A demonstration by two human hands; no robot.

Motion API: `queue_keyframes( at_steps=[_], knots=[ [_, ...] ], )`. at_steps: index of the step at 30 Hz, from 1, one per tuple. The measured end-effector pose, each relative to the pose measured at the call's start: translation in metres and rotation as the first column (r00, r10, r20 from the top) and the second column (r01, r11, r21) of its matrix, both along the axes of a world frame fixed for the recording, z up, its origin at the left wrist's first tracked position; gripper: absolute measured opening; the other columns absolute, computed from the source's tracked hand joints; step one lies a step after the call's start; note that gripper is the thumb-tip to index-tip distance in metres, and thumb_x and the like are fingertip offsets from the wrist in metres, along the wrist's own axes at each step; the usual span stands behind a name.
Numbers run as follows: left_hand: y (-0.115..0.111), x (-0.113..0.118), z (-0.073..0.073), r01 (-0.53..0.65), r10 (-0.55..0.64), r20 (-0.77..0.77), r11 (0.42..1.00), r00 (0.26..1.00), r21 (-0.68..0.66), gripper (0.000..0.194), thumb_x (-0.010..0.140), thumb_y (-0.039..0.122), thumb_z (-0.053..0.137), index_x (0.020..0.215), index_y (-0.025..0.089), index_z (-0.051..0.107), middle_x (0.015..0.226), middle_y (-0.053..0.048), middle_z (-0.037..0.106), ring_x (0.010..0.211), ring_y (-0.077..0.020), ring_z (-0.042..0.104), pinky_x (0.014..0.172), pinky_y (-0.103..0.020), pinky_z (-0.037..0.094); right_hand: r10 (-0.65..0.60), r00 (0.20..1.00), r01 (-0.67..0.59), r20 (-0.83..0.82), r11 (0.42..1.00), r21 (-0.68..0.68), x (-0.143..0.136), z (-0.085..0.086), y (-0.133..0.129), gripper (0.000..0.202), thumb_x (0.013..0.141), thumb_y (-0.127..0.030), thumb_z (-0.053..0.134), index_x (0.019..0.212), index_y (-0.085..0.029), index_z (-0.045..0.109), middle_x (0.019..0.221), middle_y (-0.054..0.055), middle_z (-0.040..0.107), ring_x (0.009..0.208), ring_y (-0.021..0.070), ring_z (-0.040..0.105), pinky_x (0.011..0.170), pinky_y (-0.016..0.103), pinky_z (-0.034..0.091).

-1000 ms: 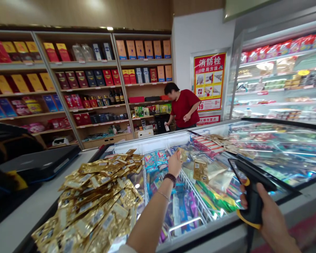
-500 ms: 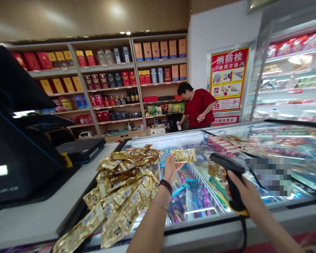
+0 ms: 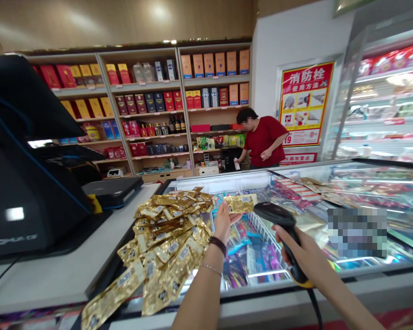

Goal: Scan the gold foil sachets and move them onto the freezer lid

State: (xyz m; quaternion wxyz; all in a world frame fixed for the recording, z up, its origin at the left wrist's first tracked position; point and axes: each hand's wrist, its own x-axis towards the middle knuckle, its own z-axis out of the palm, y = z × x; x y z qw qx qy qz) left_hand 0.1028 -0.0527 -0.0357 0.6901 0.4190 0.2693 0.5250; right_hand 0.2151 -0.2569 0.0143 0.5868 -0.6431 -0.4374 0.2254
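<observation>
A: Where do we have the packet (image 3: 241, 204)?

B: In our left hand (image 3: 224, 221). Our fingers and thumb are closed on its left end, and the gold length sticks out to the right, above the freezer (image 3: 382, 276).

A: And our right hand (image 3: 298, 250)?

B: We have it wrapped around the handle of the scanner (image 3: 275, 215). A black cable (image 3: 315, 305) hangs from the grip.

A: So the packet sits between our 2 hands?

B: Yes, held in our left, with its free end just beside the scanner's head. We cannot tell if the 2 touch. The packet lies nearly level, and its print is too small for us to read.

A: What is near our left hand?

B: On its left we see a pile (image 3: 172, 233) of similar gold packets, heaped at the freezer's left end. Past that are the counter (image 3: 60, 270) and the till (image 3: 27, 188).

A: And below our hands?

B: A white wire rack (image 3: 265, 230), with blue and purple packs beside it.

A: Who is across from us?

B: A person (image 3: 266, 142) in a red top, before the shelves (image 3: 147, 85), well apart from our hands.
</observation>
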Motion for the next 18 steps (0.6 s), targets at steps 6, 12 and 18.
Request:
queue_keyframes(
  at_steps=[6, 12, 18],
  knots=[
    [-0.003, -0.003, 0.002, -0.012, 0.012, 0.017, 0.999, 1.000, -0.030, 0.045, 0.098, 0.057, 0.062, 0.122, 0.019, 0.065, 0.111, -0.015, 0.080, 0.095, -0.0311, 0.081, 0.095, -0.052, 0.065, 0.046, 0.999, -0.045, 0.007, 0.997, -0.061, 0.009, -0.011, 0.007, 0.060, 0.082, -0.084, 0.056, 0.079, -0.024, 0.056, 0.048, -0.002, 0.056, 0.042, 0.0172, 0.054, 0.042, 0.029, 0.042],
    [-0.004, -0.004, 0.002, -0.017, 0.018, 0.029, 0.999, 0.999, -0.043, 0.041, 0.097, 0.057, 0.064, 0.114, 0.020, 0.067, 0.107, -0.012, 0.081, 0.091, -0.0292, 0.082, 0.099, -0.053, 0.063, 0.042, 0.999, -0.042, -0.014, 0.998, -0.047, 0.012, -0.014, 0.007, 0.063, 0.081, -0.086, 0.059, 0.081, -0.023, 0.058, 0.052, -0.001, 0.058, 0.045, 0.0169, 0.054, 0.044, 0.029, 0.044],
    [-0.004, -0.005, 0.001, -0.017, 0.016, 0.039, 1.000, 0.999, 0.007, 0.051, 0.088, 0.065, 0.071, 0.116, 0.022, 0.070, 0.097, -0.011, 0.081, 0.094, -0.0324, 0.080, 0.100, -0.057, 0.061, 0.043, 0.989, -0.047, -0.144, 0.999, -0.020, 0.036, -0.020, 0.000, 0.064, 0.074, -0.088, 0.067, 0.079, -0.024, 0.062, 0.052, 0.003, 0.058, 0.044, 0.0184, 0.054, 0.043, 0.031, 0.044]
  ],
)
